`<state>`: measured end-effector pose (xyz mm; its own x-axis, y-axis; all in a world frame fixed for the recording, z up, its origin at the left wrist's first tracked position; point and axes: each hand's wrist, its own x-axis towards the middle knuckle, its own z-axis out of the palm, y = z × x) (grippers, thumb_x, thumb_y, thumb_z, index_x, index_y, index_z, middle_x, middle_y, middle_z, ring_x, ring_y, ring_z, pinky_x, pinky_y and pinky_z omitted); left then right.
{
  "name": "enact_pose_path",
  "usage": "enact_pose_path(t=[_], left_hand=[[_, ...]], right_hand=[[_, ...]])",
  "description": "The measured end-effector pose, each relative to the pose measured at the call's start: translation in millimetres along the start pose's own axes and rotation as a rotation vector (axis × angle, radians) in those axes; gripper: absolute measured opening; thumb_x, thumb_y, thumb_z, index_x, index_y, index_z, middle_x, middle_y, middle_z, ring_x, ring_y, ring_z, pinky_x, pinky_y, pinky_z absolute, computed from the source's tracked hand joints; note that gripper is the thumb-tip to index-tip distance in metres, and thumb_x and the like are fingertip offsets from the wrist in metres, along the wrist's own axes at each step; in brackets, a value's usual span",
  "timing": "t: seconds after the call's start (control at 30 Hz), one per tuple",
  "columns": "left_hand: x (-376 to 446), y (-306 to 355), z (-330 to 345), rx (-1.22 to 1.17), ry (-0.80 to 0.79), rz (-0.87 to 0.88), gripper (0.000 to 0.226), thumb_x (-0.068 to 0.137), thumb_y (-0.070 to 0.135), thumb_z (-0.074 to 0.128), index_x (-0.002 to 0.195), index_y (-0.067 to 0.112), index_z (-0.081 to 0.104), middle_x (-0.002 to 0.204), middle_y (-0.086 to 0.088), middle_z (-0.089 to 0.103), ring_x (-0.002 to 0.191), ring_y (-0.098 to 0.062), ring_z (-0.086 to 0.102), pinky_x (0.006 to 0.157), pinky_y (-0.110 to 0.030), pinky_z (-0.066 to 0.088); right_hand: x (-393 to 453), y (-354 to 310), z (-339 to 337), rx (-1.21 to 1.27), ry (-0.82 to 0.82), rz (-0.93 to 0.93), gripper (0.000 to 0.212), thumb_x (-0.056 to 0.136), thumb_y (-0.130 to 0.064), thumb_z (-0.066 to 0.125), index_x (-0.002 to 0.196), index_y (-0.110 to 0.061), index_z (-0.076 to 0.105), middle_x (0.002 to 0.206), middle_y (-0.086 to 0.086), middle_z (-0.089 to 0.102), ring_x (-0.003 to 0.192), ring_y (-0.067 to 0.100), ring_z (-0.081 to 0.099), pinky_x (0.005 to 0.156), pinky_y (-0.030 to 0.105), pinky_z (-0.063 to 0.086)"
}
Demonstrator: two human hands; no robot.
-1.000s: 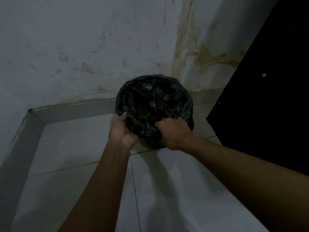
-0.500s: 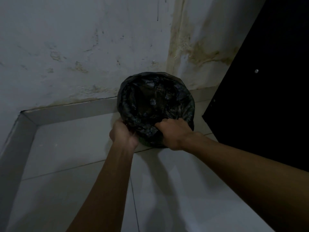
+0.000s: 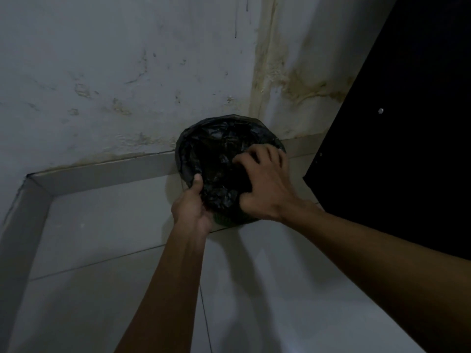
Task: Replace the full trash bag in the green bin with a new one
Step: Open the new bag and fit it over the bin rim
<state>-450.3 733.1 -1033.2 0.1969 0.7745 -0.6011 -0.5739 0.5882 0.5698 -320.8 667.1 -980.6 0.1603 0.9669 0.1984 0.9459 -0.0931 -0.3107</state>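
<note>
Head view: both bare forearms reach forward from the bottom edge toward a bin in the room's corner. The left hand sits at the bin's 7 o'clock edge, palm turned inward, thumb hooked over the lip and the other fingers tucked under it out of sight, so it grips the black plastic against the rim. The right hand lies over the 3 to 5 o'clock part of the opening, back of the hand up, fingers spread and curled downward into the liner; whether the fingertips actually pinch the plastic cannot be told, as they sink into shadow.

The black trash bag is crinkled and glossy, draped over the round mouth and folded down around the outside of the rim. A narrow strip of the green bin shows just under the bag at 6 o'clock, between the two wrists.

Inside, only rumpled black plastic is visible; any contents are too dark to make out.

The bin stands on the pale tiled floor, pushed against the stained white wall near the corner at 12 o'clock. A dark panel fills the frame at 3 o'clock.
</note>
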Motion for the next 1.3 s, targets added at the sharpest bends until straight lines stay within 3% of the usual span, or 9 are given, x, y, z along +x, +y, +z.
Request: enact_pose_path(t=[0.07, 0.13, 0.2, 0.3, 0.47, 0.63, 0.77, 0.93, 1.3], left_hand=[[-6, -2, 4, -0.025, 0.002, 0.005, 0.026, 0.092, 0.022, 0.061, 0.109, 0.003, 0.061, 0.122, -0.016, 0.062, 0.109, -0.033, 0.061, 0.078, -0.045, 0.054], [-12, -4, 9, -0.058, 0.003, 0.008, 0.027, 0.093, 0.02, 0.059, 0.114, 0.003, 0.06, 0.123, -0.016, 0.061, 0.109, -0.032, 0.06, 0.082, -0.046, 0.052], [-18, -5, 13, -0.08, -0.002, 0.005, 0.021, 0.094, 0.018, 0.058, 0.109, 0.004, 0.061, 0.118, -0.015, 0.062, 0.101, -0.03, 0.061, 0.074, -0.045, 0.053], [-24, -6, 16, -0.077, 0.014, -0.001, 0.019, 0.094, 0.018, 0.057, 0.107, 0.004, 0.06, 0.113, -0.015, 0.061, 0.096, -0.03, 0.061, 0.063, -0.042, 0.053], [-26, -7, 15, -0.074, -0.006, -0.006, 0.028, 0.096, 0.021, 0.054, 0.119, 0.005, 0.057, 0.116, -0.014, 0.06, 0.104, -0.03, 0.058, 0.063, -0.04, 0.052], [-18, -5, 7, -0.101, -0.022, -0.025, 0.034, 0.095, 0.024, 0.057, 0.124, 0.007, 0.056, 0.131, -0.012, 0.059, 0.113, -0.031, 0.058, 0.08, -0.048, 0.054], [-18, -7, 4, -0.155, -0.07, -0.061, 0.048, 0.098, 0.038, 0.047, 0.137, 0.01, 0.048, 0.134, -0.012, 0.055, 0.123, -0.031, 0.052, 0.096, -0.049, 0.047], [-13, -7, -1, -0.226, -0.067, -0.105, 0.032, 0.1, 0.034, 0.042, 0.117, 0.01, 0.056, 0.123, -0.014, 0.054, 0.104, -0.031, 0.057, 0.097, -0.049, 0.046], [6, 3, -12, -0.202, 0.026, 0.011, 0.024, 0.101, 0.025, 0.044, 0.093, 0.009, 0.059, 0.125, -0.011, 0.058, 0.096, -0.021, 0.059, 0.098, -0.036, 0.047]], right_hand=[[-4, -7, -6, 0.118, 0.236, 0.236, 0.045, 0.062, -0.035, 0.057, 0.104, -0.018, 0.051, 0.111, 0.003, 0.045, 0.112, 0.024, 0.04, 0.095, 0.038, 0.035], [1, -5, -3, 0.284, 0.327, 0.693, 0.044, 0.071, -0.041, 0.062, 0.105, -0.015, 0.05, 0.115, 0.005, 0.05, 0.11, 0.025, 0.046, 0.089, 0.038, 0.044], [8, -5, -5, 0.784, 0.247, 1.205, 0.062, 0.071, -0.05, 0.067, 0.117, -0.011, 0.052, 0.123, 0.007, 0.055, 0.105, 0.029, 0.055, 0.084, 0.039, 0.052], [0, -4, -10, 1.352, -0.048, 1.494, 0.048, 0.079, -0.059, 0.063, 0.093, -0.014, 0.058, 0.097, 0.005, 0.061, 0.079, 0.025, 0.056, 0.065, 0.032, 0.048], [-6, 3, -8, 1.7, -0.176, 1.421, 0.048, 0.086, -0.054, 0.06, 0.087, -0.007, 0.049, 0.095, 0.014, 0.053, 0.09, 0.033, 0.054, 0.081, 0.049, 0.05], [-1, 16, -5, 1.743, -0.016, 1.315, 0.016, 0.096, -0.023, 0.053, 0.093, -0.007, 0.056, 0.101, 0.013, 0.058, 0.101, 0.03, 0.057, 0.079, 0.042, 0.048], [-2, 27, -3, 1.811, 0.014, 1.239, 0.013, 0.098, -0.012, 0.048, 0.091, -0.004, 0.056, 0.098, 0.014, 0.061, 0.101, 0.029, 0.058, 0.079, 0.038, 0.047], [-4, 36, 4, 1.833, 0.077, 1.205, 0.007, 0.094, -0.006, 0.053, 0.089, -0.003, 0.056, 0.094, 0.014, 0.061, 0.083, 0.029, 0.059, 0.061, 0.042, 0.049], [-3, 43, 10, 1.863, 0.084, 1.173, 0.018, 0.093, -0.008, 0.049, 0.108, -0.003, 0.059, 0.109, 0.017, 0.064, 0.092, 0.032, 0.063, 0.065, 0.042, 0.053]])
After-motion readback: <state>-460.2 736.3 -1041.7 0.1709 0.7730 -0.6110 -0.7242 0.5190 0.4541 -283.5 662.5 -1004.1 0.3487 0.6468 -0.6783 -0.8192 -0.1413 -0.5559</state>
